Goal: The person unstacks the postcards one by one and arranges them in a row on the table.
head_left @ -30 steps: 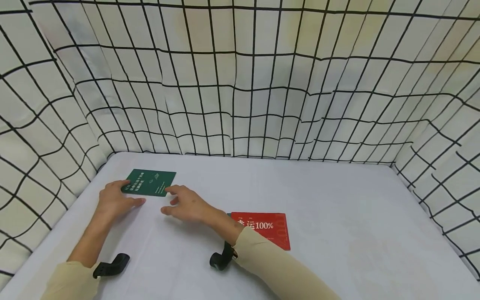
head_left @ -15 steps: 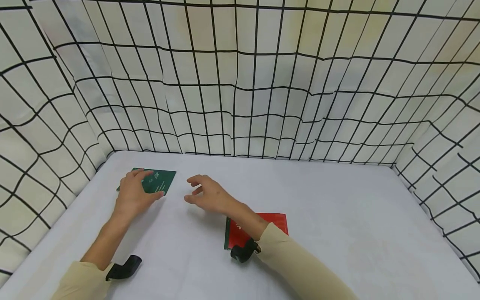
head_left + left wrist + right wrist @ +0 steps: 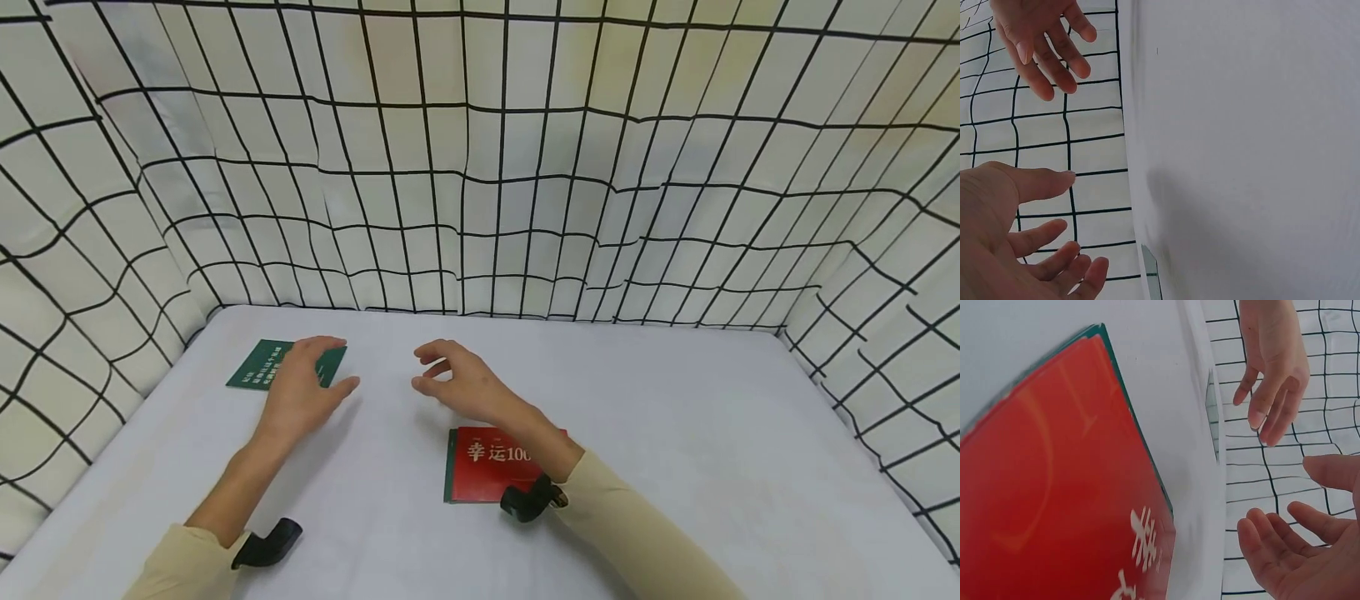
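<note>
L hand [image 3: 302, 390] & R hand [image 3: 467, 383] are hovering empty, grips wide; green rect. papery card w/ white print [image 3: 257, 367] is looking light, stiffish; pinch edges.

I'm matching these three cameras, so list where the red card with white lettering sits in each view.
Head: the red card lies just below centre, partly covered by the right forearm.
Left wrist: not in this picture.
Right wrist: it fills much of the left half, running off the left and bottom edges.
Shared landmark: the black netting, across the top and sides in head, at left in left wrist, at right in right wrist.
</note>
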A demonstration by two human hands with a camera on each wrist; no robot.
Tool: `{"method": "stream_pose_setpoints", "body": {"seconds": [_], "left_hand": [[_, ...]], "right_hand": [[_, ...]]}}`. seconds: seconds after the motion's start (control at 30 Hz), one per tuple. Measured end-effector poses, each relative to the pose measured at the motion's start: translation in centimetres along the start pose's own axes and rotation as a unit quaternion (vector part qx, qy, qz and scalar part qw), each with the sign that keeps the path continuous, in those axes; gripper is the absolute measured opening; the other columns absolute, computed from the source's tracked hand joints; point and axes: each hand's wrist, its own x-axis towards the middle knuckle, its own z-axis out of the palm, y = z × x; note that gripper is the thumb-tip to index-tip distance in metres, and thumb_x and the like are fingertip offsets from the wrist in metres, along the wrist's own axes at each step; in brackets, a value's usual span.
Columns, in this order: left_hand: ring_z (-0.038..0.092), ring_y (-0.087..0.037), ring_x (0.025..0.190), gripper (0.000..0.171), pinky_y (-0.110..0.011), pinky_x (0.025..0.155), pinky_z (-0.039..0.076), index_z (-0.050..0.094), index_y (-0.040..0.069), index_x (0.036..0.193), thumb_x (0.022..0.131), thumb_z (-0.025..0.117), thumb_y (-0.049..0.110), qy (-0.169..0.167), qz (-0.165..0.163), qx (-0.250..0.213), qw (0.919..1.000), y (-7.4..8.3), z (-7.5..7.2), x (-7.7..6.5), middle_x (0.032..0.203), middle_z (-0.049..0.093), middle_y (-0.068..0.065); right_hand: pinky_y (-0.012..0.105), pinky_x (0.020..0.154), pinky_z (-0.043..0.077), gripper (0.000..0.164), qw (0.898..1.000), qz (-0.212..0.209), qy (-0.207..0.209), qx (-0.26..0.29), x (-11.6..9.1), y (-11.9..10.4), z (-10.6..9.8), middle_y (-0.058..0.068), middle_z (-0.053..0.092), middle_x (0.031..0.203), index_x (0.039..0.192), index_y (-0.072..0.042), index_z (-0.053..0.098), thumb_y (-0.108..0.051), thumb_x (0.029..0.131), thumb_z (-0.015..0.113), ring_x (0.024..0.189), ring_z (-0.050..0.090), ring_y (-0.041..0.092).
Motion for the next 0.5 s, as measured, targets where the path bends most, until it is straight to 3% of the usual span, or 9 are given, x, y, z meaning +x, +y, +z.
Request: {"method": "stream_pose_setpoints", "body": {"seconds": [0.27,0.5], "left_hand": [[0.061,-0.046,0.119,0.058,-0.057,0.095,0.057,0.052,0.003,0.148,0.098,0.072,0.022,-0.034,-0.004,-0.020,0.9992,1.6,1.2,-0.5,0.150,0.050,-0.026],[0.058,-0.042,0.128,0.057,-0.055,0.096,0.059,0.055,0.006,0.146,0.095,0.076,0.021,-0.062,0.045,-0.026,0.9967,2.9,2.6,-1.2,0.146,0.056,-0.021]], "right_hand": [[0.035,0.092,0.060,0.045,1.000,0.005,0.019,-0.005,-1.3,0.7,-1.3,0.010,0.062,0.143,0.145,-0.016,0.057,-0.027,0.102,0.067,0.125,0.063,0.021],[0.037,0.094,0.061,0.046,1.000,-0.001,0.027,-0.009,-2.6,1.0,-2.2,0.011,0.063,0.142,0.145,-0.013,0.057,-0.025,0.102,0.066,0.124,0.064,0.023]]}}
